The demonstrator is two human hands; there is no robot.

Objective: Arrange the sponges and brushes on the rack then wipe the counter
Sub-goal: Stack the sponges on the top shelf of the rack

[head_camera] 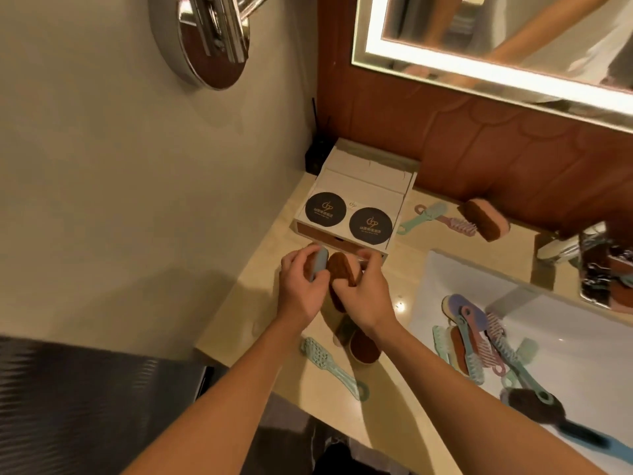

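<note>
**tilefan:** Only the head view to go on. The left hand (301,286) has its grip curled round a blue-backed sponge (317,265) stood on edge. The right hand (363,289) pinches a brown sponge (342,269) right beside it, and the two sponges are touching. Both are just in front of the white box (356,193) at the back of the desk (260,303), which I'd guess is the rack.

**mopdad:** Early days then, I'd say. There's a heap of brushes (479,344) in the sink (582,354), plus another sponge (486,219) and two small brushes (431,214) by the back wall.

**tilefan:** Yep. My worry is that sponges on edge are floppy. If either grip lets go before they're wedged in, they'll probably flop flat onto the desk.

**mopdad:** Also, the green brush (329,365) lies near the front edge, between the forearms. A careless pull back could sweep it off. Same goes for the round sponge (364,347) just beside the right forearm.
</note>
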